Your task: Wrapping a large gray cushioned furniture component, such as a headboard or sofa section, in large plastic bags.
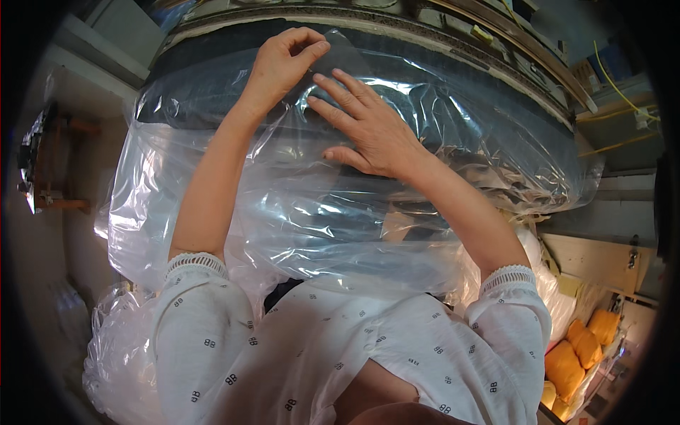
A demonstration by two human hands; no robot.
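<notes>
A large clear plastic sheet (297, 205) lies loosely over a dark surface (205, 78) and hangs down toward my body, creased and shiny. At the far side, my left hand (285, 62) is closed in a pinch, thumb against forefinger, on the upper edge of the plastic sheet; a small peak of film stands up beside the fingertips. Just right of it and a little nearer, my right hand (375, 131) is open, with fingers spread over the plastic. Its fingertips appear to touch the film. The layers of film under both hands cannot be told apart.
A long machine-like rail (397, 25) runs along the far edge. Bunched clear plastic (124, 347) sits at lower left. Orange bundles (577, 350) are at lower right, below a wooden board (591, 262). A yellow cord (615, 81) hangs at far right.
</notes>
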